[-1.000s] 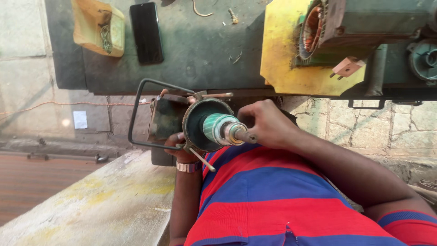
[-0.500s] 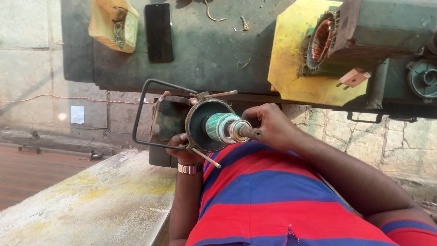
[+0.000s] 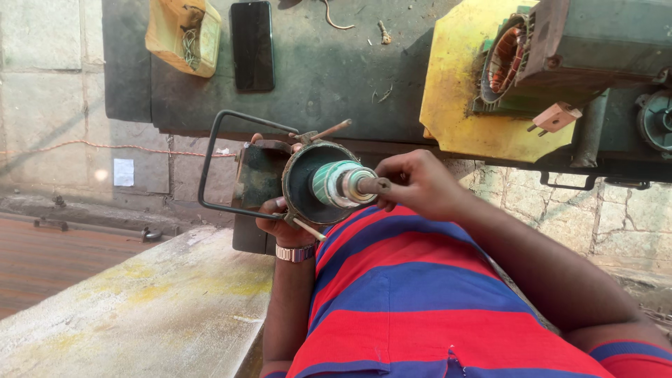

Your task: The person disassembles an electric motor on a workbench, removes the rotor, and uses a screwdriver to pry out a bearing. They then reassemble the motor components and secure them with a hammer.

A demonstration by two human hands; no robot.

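Motor housing (image 3: 308,183): round, dark, held against the body near the bench edge, open end toward the camera.
Left hand (image 3: 278,225): cupped under the housing, steadying it.
Right hand (image 3: 418,183): fingers pinching the rotor shaft (image 3: 371,185), rotor (image 3: 336,183) centred in the bore.
Bench (image 3: 336,70): phone (image 3: 252,45) well clear, far left.

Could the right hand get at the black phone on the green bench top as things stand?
Probably yes, but not right away. The right hand is pinching the shaft of the motor part, which the left hand supports from below. The phone lies flat and uncovered, with bare bench between them.
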